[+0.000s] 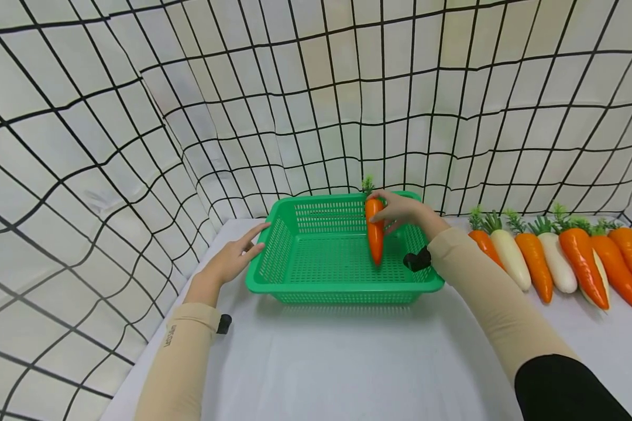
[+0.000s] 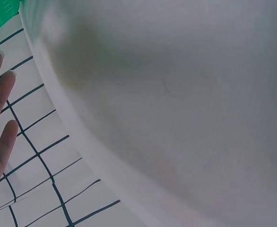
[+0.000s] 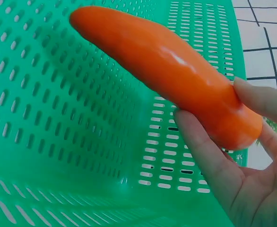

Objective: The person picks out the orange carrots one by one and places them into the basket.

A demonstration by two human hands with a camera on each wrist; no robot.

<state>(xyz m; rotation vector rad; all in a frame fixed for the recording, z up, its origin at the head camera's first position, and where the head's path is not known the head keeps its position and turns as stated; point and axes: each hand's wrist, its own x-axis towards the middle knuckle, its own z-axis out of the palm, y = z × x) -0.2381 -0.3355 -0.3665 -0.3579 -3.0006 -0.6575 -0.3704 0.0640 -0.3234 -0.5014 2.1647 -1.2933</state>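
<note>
A carrot [image 1: 375,231] with a green leafy top is pinched near its thick end by my right hand [image 1: 398,209], held over the right part of a green plastic basket [image 1: 342,287]. In the right wrist view, thumb and fingers close round the upper end of the carrot [image 3: 167,66], its tip pointing away above the basket's slotted floor. My left hand [image 1: 230,257] is beside the basket's left rim, fingers extended toward it; whether they touch it I cannot tell. The left wrist view shows only straight fingers [image 2: 1,101] at its edge.
To the right, several orange carrots [image 1: 534,266] and white radishes [image 1: 511,260] lie in a row on the white tablecloth [image 1: 347,362]. A white wall covering with a black grid [image 1: 321,105] stands behind and at the left, close to the basket.
</note>
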